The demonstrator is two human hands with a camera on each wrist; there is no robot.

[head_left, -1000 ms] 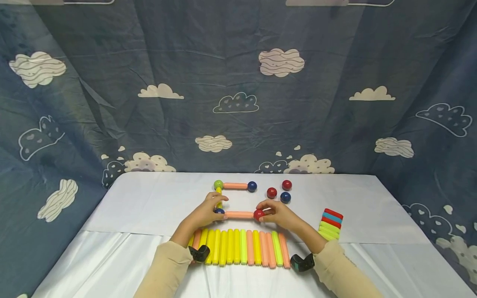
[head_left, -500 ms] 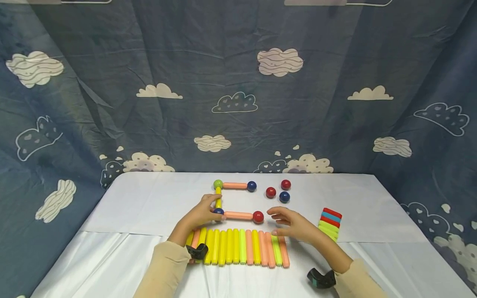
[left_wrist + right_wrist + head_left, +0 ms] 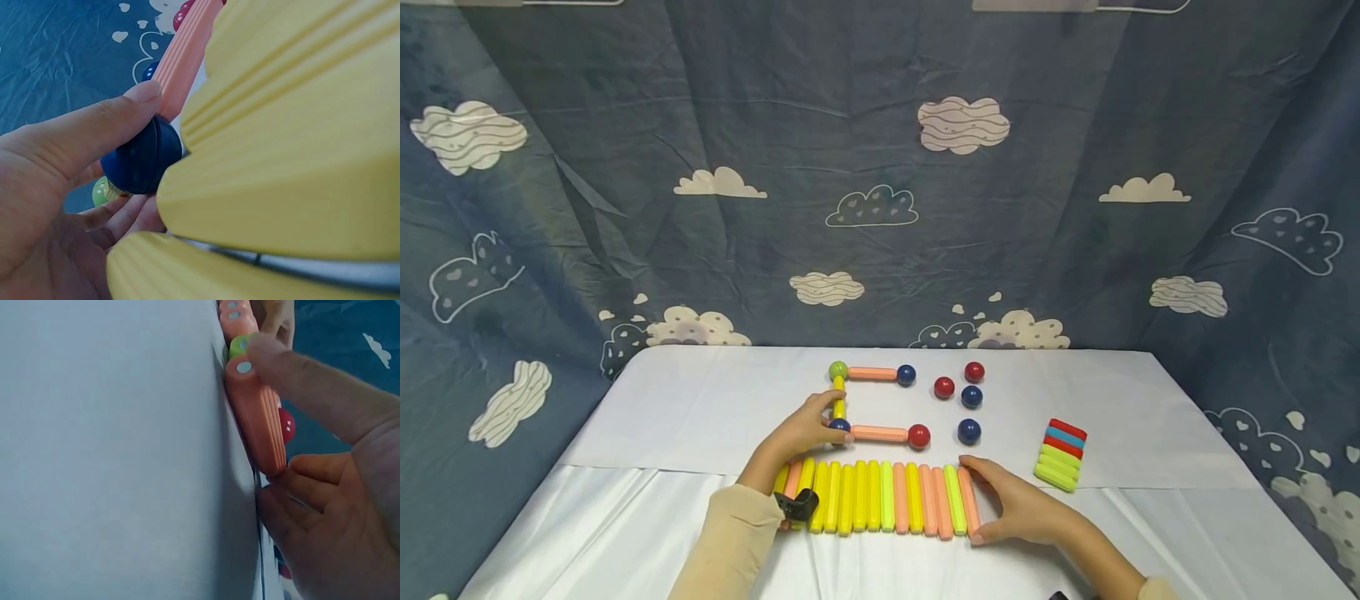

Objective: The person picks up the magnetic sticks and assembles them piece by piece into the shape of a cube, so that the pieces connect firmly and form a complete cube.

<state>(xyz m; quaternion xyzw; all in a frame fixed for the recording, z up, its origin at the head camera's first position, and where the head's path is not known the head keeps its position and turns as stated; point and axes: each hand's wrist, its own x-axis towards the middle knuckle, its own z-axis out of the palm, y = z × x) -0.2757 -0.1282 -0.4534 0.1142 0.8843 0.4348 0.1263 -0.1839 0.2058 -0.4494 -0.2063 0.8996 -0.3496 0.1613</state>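
Note:
My left hand [image 3: 799, 435] pinches a dark blue ball [image 3: 142, 156] at the near left corner of a three-sided frame. From that ball a yellow stick [image 3: 839, 405] runs back to a green ball [image 3: 838, 369], and a salmon stick [image 3: 878, 433] runs right to a red ball [image 3: 919, 437]. On the far side, another salmon stick [image 3: 872, 373] ends in a blue ball [image 3: 906, 375]. My right hand [image 3: 1028, 507] spans the last salmon stick [image 3: 257, 415] of the row, thumb at its near end and fingers at its far end.
Yellow, green and salmon sticks [image 3: 874, 497] lie side by side before the frame. To its right rest two red balls [image 3: 944, 387] and two loose blue balls [image 3: 969, 431]. Shorter red, blue and green sticks [image 3: 1060, 455] are grouped farther right on the white cloth [image 3: 700, 400].
My right hand has let go of the red ball and come down and right to the end of the stick row, uncovering a blue ball. The left hand stays at its corner.

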